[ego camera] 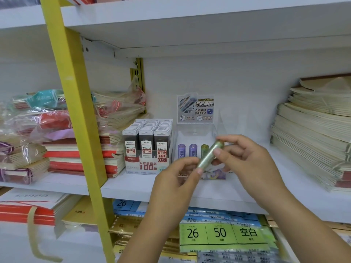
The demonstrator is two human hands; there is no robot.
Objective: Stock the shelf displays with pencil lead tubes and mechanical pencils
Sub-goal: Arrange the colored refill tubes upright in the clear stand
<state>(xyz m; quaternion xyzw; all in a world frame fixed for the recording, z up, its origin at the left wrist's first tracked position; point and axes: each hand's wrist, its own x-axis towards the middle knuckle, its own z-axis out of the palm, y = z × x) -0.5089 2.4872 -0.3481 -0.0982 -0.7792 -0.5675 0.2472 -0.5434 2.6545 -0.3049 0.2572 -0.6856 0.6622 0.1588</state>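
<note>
Held green tube [209, 155]: print blurred, unreadable. Its lower end is covered by the left hand [176, 179] fingers [198, 170], and part of the upper barrel by the right hand [252, 164].

Clear stand [195, 133]: lower front and front label mostly behind both hands. The right side is hidden by the right hand, contents can't tell.

Standing green tube [203, 149]: half hidden behind the held one.

Header card [195, 109]: small print too fine to read.

Notebook stack [313, 133]: cut by the right edge.

Bagged notebooks [28, 120]: cut by the left edge, partly behind the yellow post [76, 111].

Both forearms run off the bottom edge.
</note>
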